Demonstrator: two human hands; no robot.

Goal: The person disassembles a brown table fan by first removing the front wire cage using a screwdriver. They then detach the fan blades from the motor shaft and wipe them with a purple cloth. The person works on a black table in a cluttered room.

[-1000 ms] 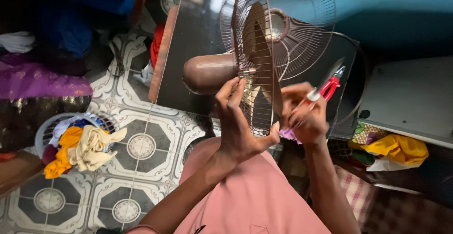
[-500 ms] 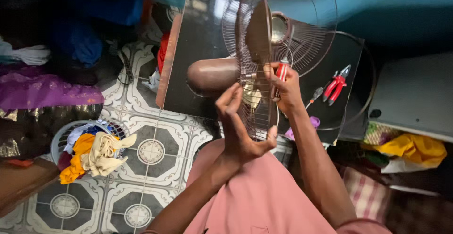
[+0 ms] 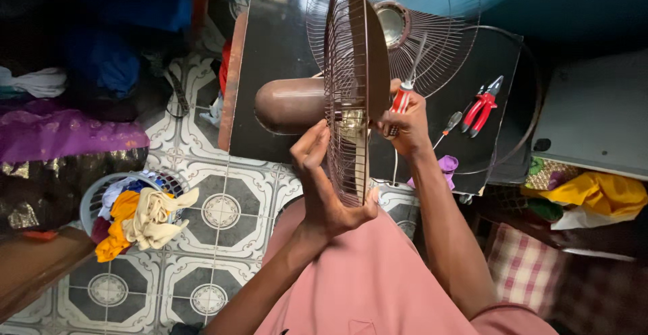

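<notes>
Fan grille upright between hands: left hand gripping its rim, right hand clamped on screwdriver.

**A Fan, a Grille and a Screwdriver**

The fan is brown and has a round motor body that sticks out to the left. It lies on its side on a dark board. Its wire grille stands on edge, so it looks thin like a plate seen from the side. The brown blade sits just behind the wires on the right. A second wire grille, round and flat, lies farther back on the right, and its middle is a shiny ring. The screwdriver has a red handle and a thin silver shaft. It points up and away, just to the right of the grille on edge.
</notes>
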